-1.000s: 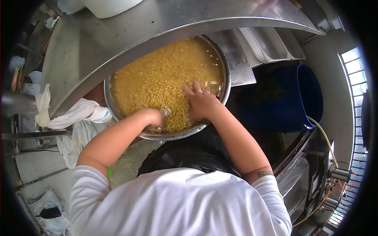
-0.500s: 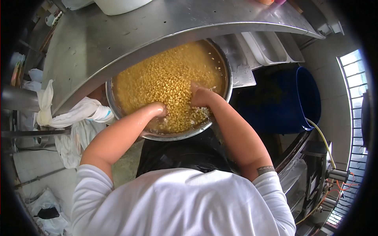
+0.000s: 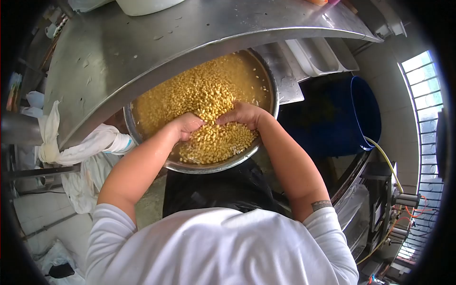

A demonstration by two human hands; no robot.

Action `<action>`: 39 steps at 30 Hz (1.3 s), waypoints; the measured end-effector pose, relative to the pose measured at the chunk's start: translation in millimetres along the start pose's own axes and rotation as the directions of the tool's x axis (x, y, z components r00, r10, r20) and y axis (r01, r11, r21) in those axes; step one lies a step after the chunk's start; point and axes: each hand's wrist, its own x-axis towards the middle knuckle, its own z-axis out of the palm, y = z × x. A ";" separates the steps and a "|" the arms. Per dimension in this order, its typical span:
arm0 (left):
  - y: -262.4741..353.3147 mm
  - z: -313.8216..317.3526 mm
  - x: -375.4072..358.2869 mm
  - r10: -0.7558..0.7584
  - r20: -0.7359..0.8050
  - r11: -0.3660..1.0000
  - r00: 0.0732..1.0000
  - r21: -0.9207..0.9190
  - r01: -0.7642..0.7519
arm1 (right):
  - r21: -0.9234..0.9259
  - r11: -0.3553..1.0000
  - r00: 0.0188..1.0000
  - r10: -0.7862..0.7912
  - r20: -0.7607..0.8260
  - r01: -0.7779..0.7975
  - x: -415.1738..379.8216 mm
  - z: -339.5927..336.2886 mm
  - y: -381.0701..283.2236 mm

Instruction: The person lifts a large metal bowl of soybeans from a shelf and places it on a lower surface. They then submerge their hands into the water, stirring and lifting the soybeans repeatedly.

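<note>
Where the yellow beans lie: inside a round metal basin, heaped through its middle and toward the near rim; loose ones dot the cloudy water at the far right.
Left hand: sunk partly among the beans, left of the middle, fingers directed right and loosely bent; their tips are covered, so how far they close and whether they hold any beans cannot be told.
Right hand: near the left hand but apart from it, thumb reaching left over the heap; the other fingers are mostly buried, their spread and any hold cannot be told.
Gap between hands: narrow, filled with beans.
Steel table: far and left, its edge overlapping the basin's far left part; a white tub stands on it.
White cloth: knotted at the left, below the table.
Blue barrel: right of the basin, near the white trays.
</note>
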 end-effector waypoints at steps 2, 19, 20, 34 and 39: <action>9.7 0.7 -9.5 0.061 0.025 0.995 0.998 -0.082 -0.059 | 0.137 0.990 0.998 -0.014 -0.057 0.022 -16.7 5.8 -17.6; 47.8 5.9 -49.2 0.274 0.031 0.879 0.961 -0.414 -0.237 | 0.715 0.695 0.960 -0.246 0.131 0.080 -7.0 -6.2 -11.7; 48.3 6.5 -50.8 0.278 0.033 0.877 0.960 -0.416 -0.240 | 0.721 0.687 0.958 -0.260 0.123 0.094 -2.1 -8.1 -8.2; 52.0 14.7 -54.8 0.259 -0.006 0.871 0.966 -0.430 -0.236 | 0.736 0.677 0.956 -0.222 0.194 0.008 -8.2 -6.6 -8.1; 44.9 3.2 -45.2 0.312 0.039 0.897 0.949 -0.341 -0.281 | 0.670 0.741 0.965 -0.209 0.156 0.052 -5.4 -12.6 -2.6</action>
